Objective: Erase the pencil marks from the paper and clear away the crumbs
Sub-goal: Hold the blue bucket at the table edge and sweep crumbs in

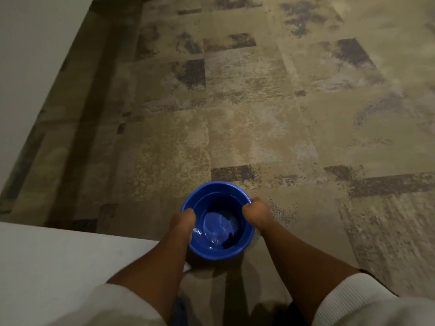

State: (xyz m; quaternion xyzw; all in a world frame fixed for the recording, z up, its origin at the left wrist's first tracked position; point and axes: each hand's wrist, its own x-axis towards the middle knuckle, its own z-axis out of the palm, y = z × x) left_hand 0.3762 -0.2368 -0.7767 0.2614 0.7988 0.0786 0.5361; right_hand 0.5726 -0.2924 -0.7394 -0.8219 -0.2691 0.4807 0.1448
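A round blue plastic bucket (213, 191) hangs low in the middle of the view, above a patterned carpet. My left hand (182, 220) grips its left rim and my right hand (256, 214) grips its right rim, both closed on the edge. Inside the bucket lie a crumpled clear plastic piece (215, 228) and something dark beside it. No paper, pencil marks, eraser or crumbs are in view.
A beige carpet (259, 114) with dark rectangular patches fills most of the view. A white surface (58, 267) lies at the lower left, close to my left arm. A white wall (28, 55) runs along the upper left.
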